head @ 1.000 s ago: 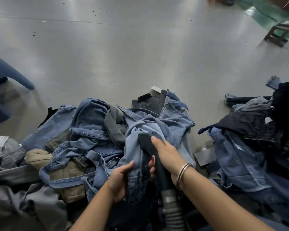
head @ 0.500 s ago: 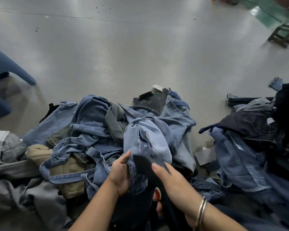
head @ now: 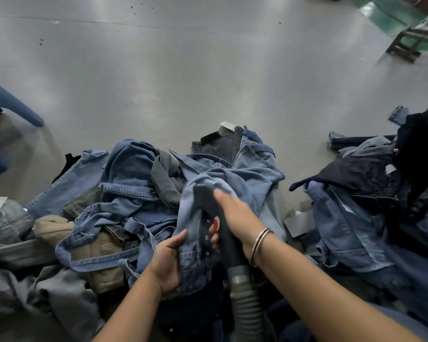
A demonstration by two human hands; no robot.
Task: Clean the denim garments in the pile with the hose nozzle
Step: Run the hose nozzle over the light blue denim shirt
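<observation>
Glossy grey floor (head: 183,70), blue chair (head: 8,104) left, wooden stool (head: 410,43) far right.

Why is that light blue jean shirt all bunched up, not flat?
Bunched, yes: the left hand grips the light denim garment, which drapes in folds under the hose nozzle.

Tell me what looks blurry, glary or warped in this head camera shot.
Head view: the right hand's fingers smear with motion blur over the nozzle; pale streaks of glare run down the grey floor; the wide lens bends the floor seam at the top; the denim pile and the left hand stay fairly sharp.
</observation>
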